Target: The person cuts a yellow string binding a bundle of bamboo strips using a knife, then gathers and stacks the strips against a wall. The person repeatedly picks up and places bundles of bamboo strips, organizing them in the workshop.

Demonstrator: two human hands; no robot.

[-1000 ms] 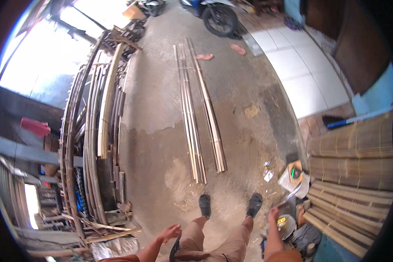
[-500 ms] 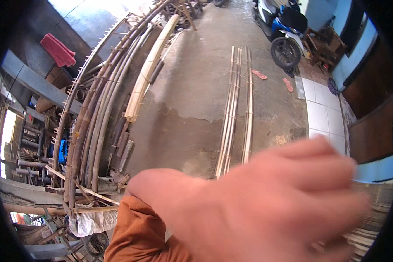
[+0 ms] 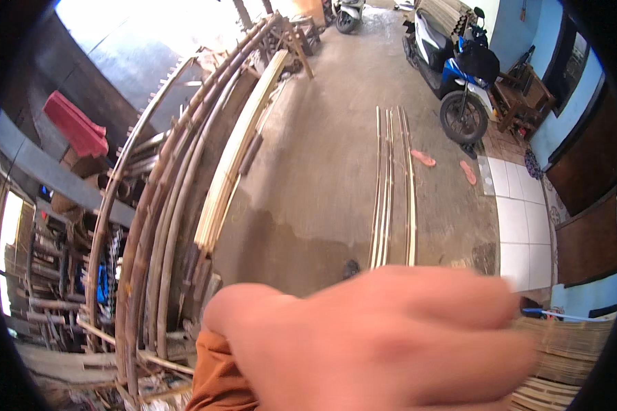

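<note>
My left hand [image 3: 384,335] fills the lower middle of the head view, very close and blurred by motion. Its back faces up, and the wrist bends in from the lower left above orange cloth [image 3: 219,377]. The fingers point right and curl down, closed, with their tips out of sight. Whatever they may hold is hidden. Beyond the hand, long thin bamboo strips [image 3: 389,192] lie on the concrete floor, their near ends covered by it. My right hand does not show.
A bundle of pale split bamboo [image 3: 236,164] and several long bamboo poles [image 3: 154,212] lie on the left. At the right stand a blue and white motorbike [image 3: 459,75] and a wooden chair [image 3: 524,96]. Pink sandals [image 3: 424,158] rest near white tiles [image 3: 514,219]. Stacked slats [image 3: 562,349] sit lower right.
The floor, strips and motorbike now sit lower in the picture as the view has tilted up. My left hand has shifted slightly left and down, its fingers still curled.
</note>
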